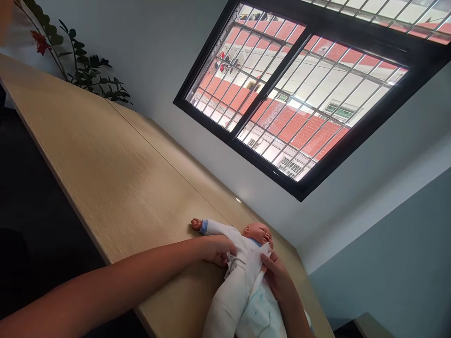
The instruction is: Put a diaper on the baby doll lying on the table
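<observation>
A baby doll (259, 232) lies on its back on the wooden tabletop (141, 188), its head towards the window wall. It wears a white outfit (229, 300) with blue at the cuff and collar. One arm of the doll stretches out to the left. My left hand (217, 249) is curled at the doll's side, its fingers closed on the white clothing near the waist. On the other side, my right hand (276, 272) pinches a raised flap of white cloth by the chest. A white cloth with pale blue print (262, 314) covers the doll's lower right part.
The tabletop runs along a wall with a black-framed, barred window (296, 98). At the far left end stand a leafy plant (88, 70) and a red flower (40, 43). The table's front edge drops to a dark floor. A dark-topped piece of furniture (377, 325) shows at lower right.
</observation>
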Demonstrator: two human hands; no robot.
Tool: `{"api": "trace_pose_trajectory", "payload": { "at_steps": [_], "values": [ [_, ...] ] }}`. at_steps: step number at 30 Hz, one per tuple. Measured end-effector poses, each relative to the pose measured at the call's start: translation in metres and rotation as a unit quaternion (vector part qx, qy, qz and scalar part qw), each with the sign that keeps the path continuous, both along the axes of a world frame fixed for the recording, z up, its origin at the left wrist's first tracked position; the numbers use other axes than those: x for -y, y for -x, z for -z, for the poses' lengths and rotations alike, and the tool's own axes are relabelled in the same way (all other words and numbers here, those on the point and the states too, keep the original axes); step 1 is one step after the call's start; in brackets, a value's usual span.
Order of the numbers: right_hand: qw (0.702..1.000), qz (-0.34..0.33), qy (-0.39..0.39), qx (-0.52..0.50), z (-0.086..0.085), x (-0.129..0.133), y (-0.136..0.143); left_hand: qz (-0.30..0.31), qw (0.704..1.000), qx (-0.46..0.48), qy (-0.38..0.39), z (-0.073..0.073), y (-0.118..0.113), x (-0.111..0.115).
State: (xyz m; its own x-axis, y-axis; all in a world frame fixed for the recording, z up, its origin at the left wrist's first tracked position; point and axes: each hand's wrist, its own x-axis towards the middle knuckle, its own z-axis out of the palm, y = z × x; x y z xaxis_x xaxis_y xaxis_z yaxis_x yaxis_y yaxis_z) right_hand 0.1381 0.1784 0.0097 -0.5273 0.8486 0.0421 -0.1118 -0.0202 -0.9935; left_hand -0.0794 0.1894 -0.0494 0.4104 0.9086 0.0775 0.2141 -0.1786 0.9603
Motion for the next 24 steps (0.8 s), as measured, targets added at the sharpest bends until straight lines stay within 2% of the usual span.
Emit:
{"api": "trace_pose_trajectory", "payload": {
  "at_steps": [5,8,13,16,19,22,24],
  "values": [
    [1.0,-0.007,0.01,-0.002,-0.002,0.001,0.0,-0.042,0.989,0.073,0.119,-0.008,0.004,0.012],
    [1.0,0.005,0.007,-0.012,-0.002,0.002,-0.003,-0.038,0.974,0.126,0.182,-0.017,0.012,0.019],
    [1.0,-0.003,0.006,-0.011,-0.001,0.001,-0.006,0.009,0.978,0.129,0.164,-0.02,0.023,0.02],
    [1.0,0.0,-0.001,-0.015,0.0,0.001,-0.006,0.048,0.987,0.101,0.115,-0.015,0.027,0.016],
    [1.0,0.001,0.004,-0.018,0.001,0.001,-0.004,0.042,0.997,0.061,0.029,-0.009,0.031,0.015],
    [1.0,0.001,0.004,-0.021,0.0,0.003,-0.002,0.007,0.993,-0.011,-0.118,-0.005,0.032,0.019],
    [1.0,0.003,0.001,-0.019,-0.002,0.004,0.0,-0.026,0.966,-0.103,-0.237,-0.004,0.03,0.022]
  ]
}}
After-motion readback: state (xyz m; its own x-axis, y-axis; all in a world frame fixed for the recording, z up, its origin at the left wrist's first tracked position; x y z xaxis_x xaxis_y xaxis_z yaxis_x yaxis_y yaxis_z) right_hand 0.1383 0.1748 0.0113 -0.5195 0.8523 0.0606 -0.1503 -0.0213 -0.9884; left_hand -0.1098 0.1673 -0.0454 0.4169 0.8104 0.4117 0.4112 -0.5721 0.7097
